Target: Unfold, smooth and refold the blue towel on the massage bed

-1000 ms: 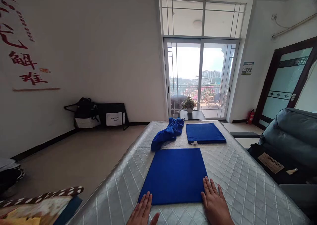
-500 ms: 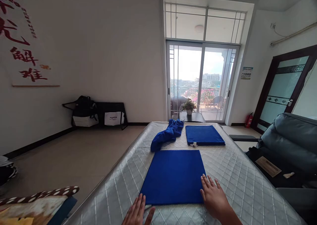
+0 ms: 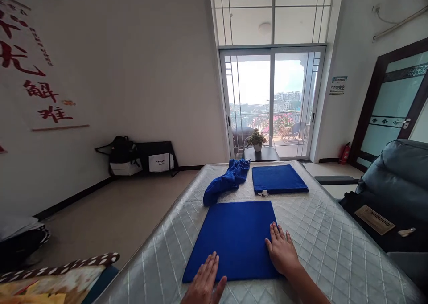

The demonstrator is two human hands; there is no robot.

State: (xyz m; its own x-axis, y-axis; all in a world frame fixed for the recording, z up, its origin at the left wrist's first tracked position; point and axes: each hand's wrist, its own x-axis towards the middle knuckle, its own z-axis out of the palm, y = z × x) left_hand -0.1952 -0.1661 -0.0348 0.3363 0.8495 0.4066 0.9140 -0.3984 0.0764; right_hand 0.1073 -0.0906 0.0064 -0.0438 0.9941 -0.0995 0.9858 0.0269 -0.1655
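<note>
From where I stand, the person leans over the near end of the quilted grey bed (image 3: 321, 246), with both palms down on a flat blue cloth (image 3: 234, 232) folded into a square. The left hand (image 3: 204, 282) lies on the cloth's near edge, fingers together and thumb out. The right hand (image 3: 281, 250) rests on its right side, fingers fanned. Neither grip is closed on anything: both hands lie spread flat, pressing the fabric. Farther up the bed lie 2 more blue pieces, well apart from the hands: a crumpled cloth (image 3: 225, 181) on the left and a second folded cloth (image 3: 278, 179) just beside it. Beyond the bed's far end stands a potted plant (image 3: 256, 140) before the sliding glass door (image 3: 272, 99).
</note>
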